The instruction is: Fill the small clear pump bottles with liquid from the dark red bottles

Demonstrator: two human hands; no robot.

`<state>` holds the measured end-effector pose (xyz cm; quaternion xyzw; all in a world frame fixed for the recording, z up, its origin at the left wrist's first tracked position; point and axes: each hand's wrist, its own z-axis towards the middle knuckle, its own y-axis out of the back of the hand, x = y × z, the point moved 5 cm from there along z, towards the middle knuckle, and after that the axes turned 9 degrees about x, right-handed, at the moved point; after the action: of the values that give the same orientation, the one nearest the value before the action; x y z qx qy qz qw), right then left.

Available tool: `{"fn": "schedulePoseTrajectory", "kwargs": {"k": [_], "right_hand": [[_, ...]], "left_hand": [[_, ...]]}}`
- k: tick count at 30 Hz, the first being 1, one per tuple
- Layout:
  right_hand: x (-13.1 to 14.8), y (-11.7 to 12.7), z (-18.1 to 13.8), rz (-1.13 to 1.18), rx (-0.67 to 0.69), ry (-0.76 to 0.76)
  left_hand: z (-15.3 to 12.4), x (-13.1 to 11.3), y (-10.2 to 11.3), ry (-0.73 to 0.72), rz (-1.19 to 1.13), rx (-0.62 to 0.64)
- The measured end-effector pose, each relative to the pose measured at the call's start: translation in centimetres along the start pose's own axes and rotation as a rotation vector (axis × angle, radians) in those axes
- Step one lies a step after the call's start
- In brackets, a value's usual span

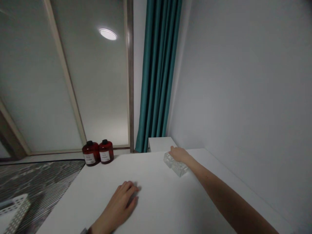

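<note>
My right hand [178,154] reaches far across the white table [151,191], its fingers bent down over the far one of two clear, square, glass-like containers. The near clear container [179,169] sits just under my wrist and touches or almost touches the far clear container [167,160]. Part of the far one is hidden by the hand. My left hand [123,203] rests on the tabletop nearer to me, fingers loosely curved and the thumb apart, with nothing held. A dark band shows at its wrist.
Two dark red bottles with black caps and white labels, a left bottle [91,154] and a right bottle [105,152], stand at the table's far left corner. A white perforated basket [18,213] lies low at left. Behind are a white cabinet [161,141], a teal curtain [158,71] and a wall at right.
</note>
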<state>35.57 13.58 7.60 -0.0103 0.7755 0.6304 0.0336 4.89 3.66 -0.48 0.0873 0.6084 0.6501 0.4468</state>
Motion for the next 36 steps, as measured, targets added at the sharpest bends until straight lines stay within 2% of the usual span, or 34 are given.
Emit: {"fn": "schedulePoseTrajectory", "kwargs": {"k": [9,14,17,22,27,29,32,34,36], "right_hand": [[12.6,-0.1,-6.8,0.036,0.002,0.299],[16.4,0.3,-9.3,0.103,0.015,0.422],[16.4,1.0,-9.9,0.297,0.026,0.492],[13.4,0.7,-9.8,0.782,0.144,0.622],[9.2,-3.2,-9.7,1.206,0.061,0.803],[7.9,-5.4,-9.7,1.372,0.06,0.81],[7.9,-8.1,-10.3,1.315,0.21,0.82],[8.5,-8.5,-10.8,1.243,0.255,0.84],[9.3,-8.3,-11.1,1.16,0.239,0.838]], "left_hand": [[0.1,-1.1,1.7,0.095,-0.16,-0.133],[0.0,-0.9,1.6,0.102,-0.252,-0.159],[0.0,-0.9,1.4,0.091,-0.286,-0.149],[0.2,-1.1,1.7,0.095,-0.304,-0.157],[0.4,-1.3,1.6,0.114,-0.326,-0.152],[0.5,-1.2,1.5,0.118,-0.328,-0.157],[0.7,-1.2,1.4,0.126,-0.324,-0.175],[0.8,-1.2,1.5,0.131,-0.313,-0.187],[0.9,-1.2,1.5,0.142,-0.288,-0.198]]}}
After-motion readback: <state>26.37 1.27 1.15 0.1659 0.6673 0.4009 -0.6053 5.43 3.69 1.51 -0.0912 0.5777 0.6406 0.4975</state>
